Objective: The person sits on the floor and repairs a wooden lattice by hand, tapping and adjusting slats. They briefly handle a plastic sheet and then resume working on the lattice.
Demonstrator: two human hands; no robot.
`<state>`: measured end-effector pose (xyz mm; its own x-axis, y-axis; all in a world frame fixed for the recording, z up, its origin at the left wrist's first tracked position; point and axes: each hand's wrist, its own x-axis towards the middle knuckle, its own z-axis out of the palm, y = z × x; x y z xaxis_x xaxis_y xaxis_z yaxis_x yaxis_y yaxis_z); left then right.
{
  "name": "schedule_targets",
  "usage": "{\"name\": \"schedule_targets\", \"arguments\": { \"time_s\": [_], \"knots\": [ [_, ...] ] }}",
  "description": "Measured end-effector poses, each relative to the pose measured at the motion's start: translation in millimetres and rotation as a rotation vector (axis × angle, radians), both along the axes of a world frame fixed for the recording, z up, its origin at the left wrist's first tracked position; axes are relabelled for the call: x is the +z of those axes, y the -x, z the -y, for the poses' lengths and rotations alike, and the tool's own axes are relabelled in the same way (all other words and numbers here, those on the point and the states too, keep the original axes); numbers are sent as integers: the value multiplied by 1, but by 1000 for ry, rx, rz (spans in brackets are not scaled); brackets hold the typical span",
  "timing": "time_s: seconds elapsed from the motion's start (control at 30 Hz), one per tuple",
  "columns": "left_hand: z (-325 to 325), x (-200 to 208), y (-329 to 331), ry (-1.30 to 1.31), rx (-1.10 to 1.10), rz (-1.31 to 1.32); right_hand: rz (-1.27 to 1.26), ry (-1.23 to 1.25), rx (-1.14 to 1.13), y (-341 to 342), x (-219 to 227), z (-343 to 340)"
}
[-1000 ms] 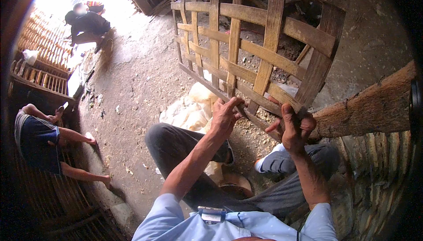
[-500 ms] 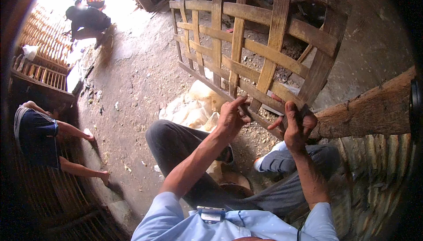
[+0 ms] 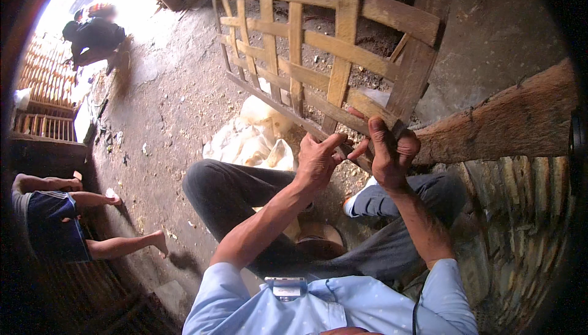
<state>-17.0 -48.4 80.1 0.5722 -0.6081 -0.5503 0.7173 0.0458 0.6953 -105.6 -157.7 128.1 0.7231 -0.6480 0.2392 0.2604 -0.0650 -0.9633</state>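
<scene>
Before me a tilted panel of woven flat wooden slats (image 3: 343,41) stands within a frame, its near edge slanting down to the right. My left hand (image 3: 318,160) pinches the lower edge strip, thumb and fingers closed on it. Close to its right, my right hand (image 3: 392,154) is wrapped around the panel's lower right corner, thumb raised along the slats. Parts of both hands' fingers are hidden behind the wood.
A crumpled whitish sack (image 3: 251,142) lies on the dirt floor beyond my left knee. At right are a rough wooden beam (image 3: 496,123) and a ridged sheet (image 3: 520,212). To the left, a person in dark shorts (image 3: 58,228) bends over; another person (image 3: 95,38) crouches far off.
The view has shifted, so the panel and floor appear further left, the panel also higher. My left hand sits further right along the panel's edge, nearer my right hand; both still grip it.
</scene>
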Motion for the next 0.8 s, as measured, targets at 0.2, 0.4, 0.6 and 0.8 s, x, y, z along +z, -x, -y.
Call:
{"name": "schedule_targets", "arguments": {
  "time_s": [0.2, 0.4, 0.6, 0.8],
  "knots": [
    [4, 10, 10, 169, 124, -18, -76, 134, 40, 0, -6, -2],
    [-3, -14, -1, 162, 53, 10, -56, 108, -3, -2, -7, -11],
    [-2, -19, 8, 448, 44, -115, -17, -45, -48, -8, 2, -6],
    [0, -8, 5, 281, -21, -100, -57, -98, -19, -8, 9, -2]
  ]
}}
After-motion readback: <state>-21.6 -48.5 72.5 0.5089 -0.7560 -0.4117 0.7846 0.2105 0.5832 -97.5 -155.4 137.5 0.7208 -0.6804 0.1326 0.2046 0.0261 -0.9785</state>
